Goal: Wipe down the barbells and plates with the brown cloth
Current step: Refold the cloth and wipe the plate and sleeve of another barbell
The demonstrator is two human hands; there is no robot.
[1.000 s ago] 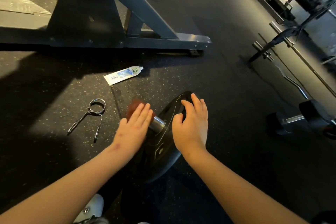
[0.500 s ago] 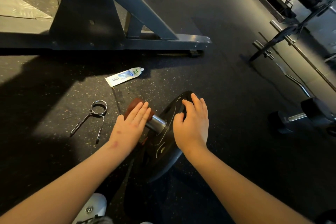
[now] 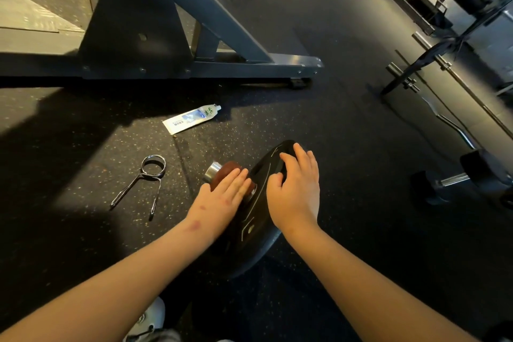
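Our left hand (image 3: 224,197) lies flat with its fingers straight and together. It presses the rust-brown cloth (image 3: 226,171) onto the short chrome barbell sleeve (image 3: 212,171), and the cloth sits under its fingertips. Just beside it, our right hand (image 3: 295,197) curls over the top rim of the round black rubber plate (image 3: 249,230), probably to keep it from rolling. The sleeve's long axis runs away from our left fingertips, and its bare end points up-left toward the white squeeze tube (image 3: 191,119). The chrome spring collar (image 3: 144,180) lies off the sleeve, well left of that hand.
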